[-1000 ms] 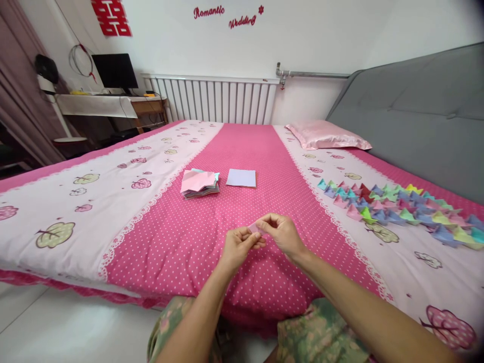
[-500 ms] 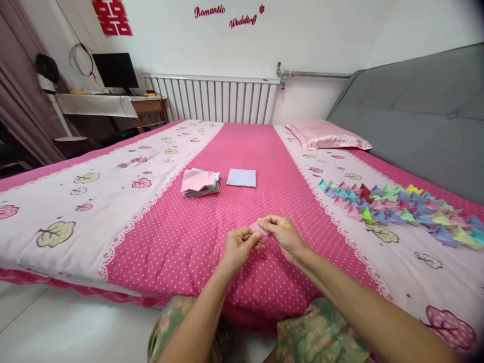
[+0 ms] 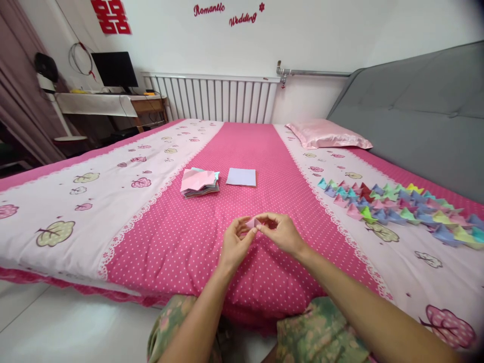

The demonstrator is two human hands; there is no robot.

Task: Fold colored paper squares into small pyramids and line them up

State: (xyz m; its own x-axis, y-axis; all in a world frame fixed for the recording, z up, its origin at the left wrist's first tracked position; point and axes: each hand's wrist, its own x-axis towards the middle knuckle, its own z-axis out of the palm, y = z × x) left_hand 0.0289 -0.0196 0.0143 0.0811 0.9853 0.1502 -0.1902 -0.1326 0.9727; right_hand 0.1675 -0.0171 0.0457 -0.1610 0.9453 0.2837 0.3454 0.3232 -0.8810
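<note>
A small folded piece of pink paper [image 3: 252, 223] is held up between my two hands, just above the bedspread. My left hand [image 3: 237, 241] pinches its left side, thumb in front and fingers curled behind. On the other side my right hand [image 3: 280, 232] grips the paper between thumb and index finger, the two thumbs close together. Part of the paper is hidden by the fingers. Beyond the hands lie a pile of creased coloured papers [image 3: 198, 181], pink on top, and a neat stack of flat square sheets [image 3: 241, 177] with a pale lilac top.
Several rows of small folded paper boats [image 3: 408, 206] stand on the bed [image 3: 249, 146] to the right. A pink pillow [image 3: 328, 135] lies behind them by the grey headboard [image 3: 419, 111]. A radiator [image 3: 215, 98] and a desk [image 3: 98, 105] with a monitor stand behind the bed.
Both hands have turned and drawn closer, with the thumbs now meeting in front. The pink paper has shifted slightly left and up and shows a peaked shape.
</note>
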